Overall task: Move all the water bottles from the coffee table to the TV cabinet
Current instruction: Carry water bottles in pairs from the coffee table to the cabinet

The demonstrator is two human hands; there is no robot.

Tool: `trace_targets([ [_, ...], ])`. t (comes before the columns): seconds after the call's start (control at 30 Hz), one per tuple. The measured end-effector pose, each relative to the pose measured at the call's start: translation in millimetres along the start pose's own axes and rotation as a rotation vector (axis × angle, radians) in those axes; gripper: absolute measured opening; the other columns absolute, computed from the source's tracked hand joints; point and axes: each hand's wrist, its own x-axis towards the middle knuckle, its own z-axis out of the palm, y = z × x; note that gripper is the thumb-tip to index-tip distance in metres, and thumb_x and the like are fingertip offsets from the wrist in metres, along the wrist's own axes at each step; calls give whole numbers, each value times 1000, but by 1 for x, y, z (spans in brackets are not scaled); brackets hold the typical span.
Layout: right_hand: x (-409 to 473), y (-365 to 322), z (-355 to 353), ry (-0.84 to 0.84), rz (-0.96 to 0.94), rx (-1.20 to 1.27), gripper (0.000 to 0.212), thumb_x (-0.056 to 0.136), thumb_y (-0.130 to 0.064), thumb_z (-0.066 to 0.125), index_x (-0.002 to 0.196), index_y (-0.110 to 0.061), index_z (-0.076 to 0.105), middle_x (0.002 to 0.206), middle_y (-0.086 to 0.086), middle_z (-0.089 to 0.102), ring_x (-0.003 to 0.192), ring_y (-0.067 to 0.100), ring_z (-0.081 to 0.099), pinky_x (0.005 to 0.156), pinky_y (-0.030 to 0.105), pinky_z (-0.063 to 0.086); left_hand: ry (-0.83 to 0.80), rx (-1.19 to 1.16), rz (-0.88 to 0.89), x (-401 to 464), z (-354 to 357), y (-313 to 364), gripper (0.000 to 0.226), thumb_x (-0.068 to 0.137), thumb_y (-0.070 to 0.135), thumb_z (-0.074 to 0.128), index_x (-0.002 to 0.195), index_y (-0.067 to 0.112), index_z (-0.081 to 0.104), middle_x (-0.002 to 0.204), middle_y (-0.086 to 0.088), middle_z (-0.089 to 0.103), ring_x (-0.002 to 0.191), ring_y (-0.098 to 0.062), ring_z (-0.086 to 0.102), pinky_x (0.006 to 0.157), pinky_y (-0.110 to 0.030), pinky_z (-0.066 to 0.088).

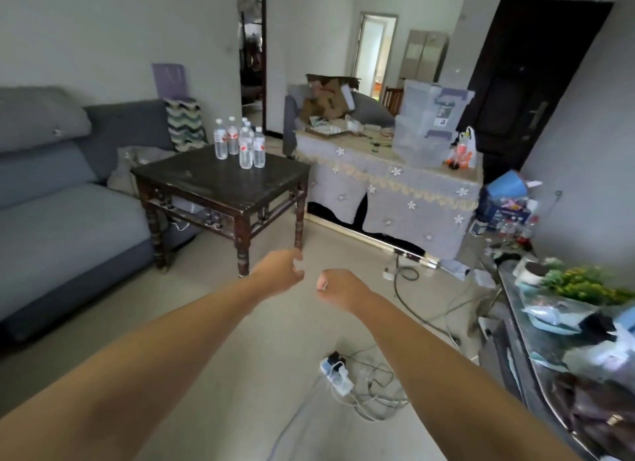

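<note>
Several clear water bottles [240, 146] with white caps and red labels stand in a cluster at the far corner of the dark wooden coffee table [206, 182]. Both my arms stretch forward over the floor, well short of the table. My left hand [280, 269] hangs near the table's front leg with curled fingers and holds nothing. My right hand [338, 287] is closed in a loose fist, also with nothing in it. The TV cabinet [522, 330] with a glossy top runs along the right edge, cluttered with a plant and bags.
A grey sofa [58, 220] lines the left wall. A cloth-covered table [395, 189] with plastic bins stands behind the coffee table. A power strip [338, 374] and loose cables lie on the floor between me and the cabinet. Boxes pile up at the right.
</note>
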Motion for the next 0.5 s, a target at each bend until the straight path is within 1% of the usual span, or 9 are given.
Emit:
trace_targets([
  [0.1,51,-13,-16,-7,-47,-33,28,94,-23,51,118,-14,63,129,7,60,124,25,54,103,33,45,6,44,-56,35,-23,-16,43,91,24,55,133,16,52,136,-8,55,125,-25,52,102,-33,42],
  [0.17,85,-23,-27,-3,-89,-60,30,95,-23,49,117,-10,64,127,12,62,123,31,55,102,35,45,17,54,-102,60,-33,-27,42,90,24,57,131,15,54,136,-7,56,126,-24,51,104,-33,41],
  [0.27,130,-38,-32,-23,-129,-100,32,95,-22,46,114,-5,65,122,18,65,117,36,58,96,37,46,31,39,-159,88,-44,-42,40,90,24,57,129,15,55,132,-7,59,122,-23,55,101,-32,44],
  [0.4,185,-61,-26,-72,-193,-140,30,91,-24,48,105,-6,67,113,19,67,110,38,61,91,37,47,31,46,-207,123,-56,-70,40,89,25,57,128,15,57,129,-6,60,120,-24,56,98,-33,45],
  [0.47,205,-74,-25,-84,-234,-162,25,92,-23,47,98,-9,67,111,19,67,109,38,61,89,37,47,57,52,-209,142,-62,-88,39,86,29,58,124,18,60,127,-4,62,119,-23,57,97,-33,47],
  [0.5,216,-82,-24,-92,-247,-174,25,93,-21,46,98,-9,67,112,20,67,110,38,61,90,37,47,68,54,-213,153,-65,-99,37,85,31,59,120,19,62,125,-3,63,116,-23,59,95,-33,47],
])
